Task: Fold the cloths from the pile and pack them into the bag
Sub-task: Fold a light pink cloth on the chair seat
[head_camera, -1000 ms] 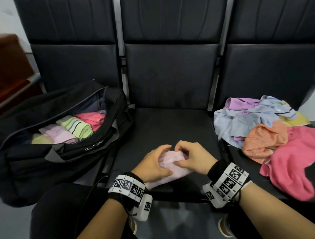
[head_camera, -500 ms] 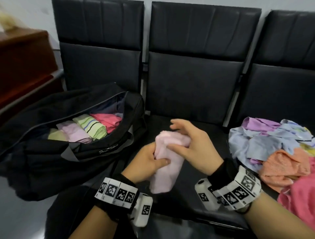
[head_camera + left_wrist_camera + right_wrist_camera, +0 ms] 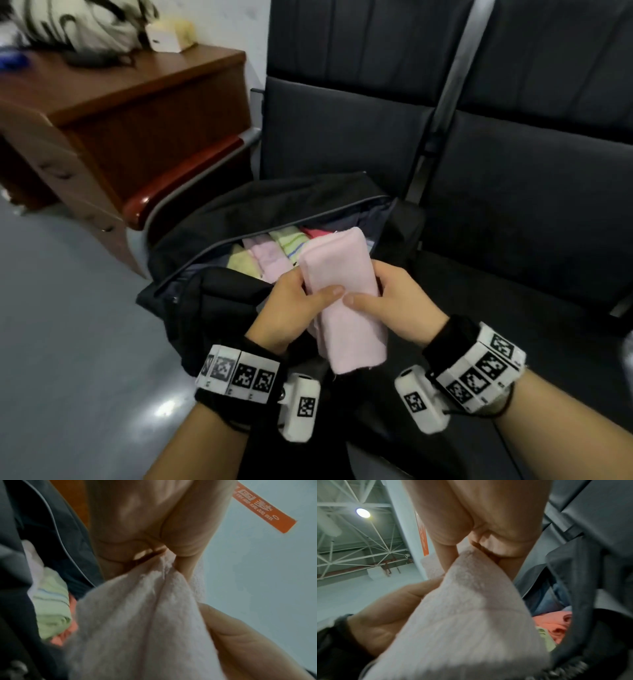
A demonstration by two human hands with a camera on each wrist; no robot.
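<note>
Head downward; wrist cameras close, upward.

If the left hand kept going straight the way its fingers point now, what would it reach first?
Probably the folded cloths already packed in the open black bag. The left hand grips the folded pink cloth aimed at that opening; depth is unclear, so the bag's near rim may come first.

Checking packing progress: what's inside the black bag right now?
Inside the black bag: a yellow cloth, a light pink one, a green striped one and a red-pink edge. The pink folded cloth held in both hands hides the rest.
</note>
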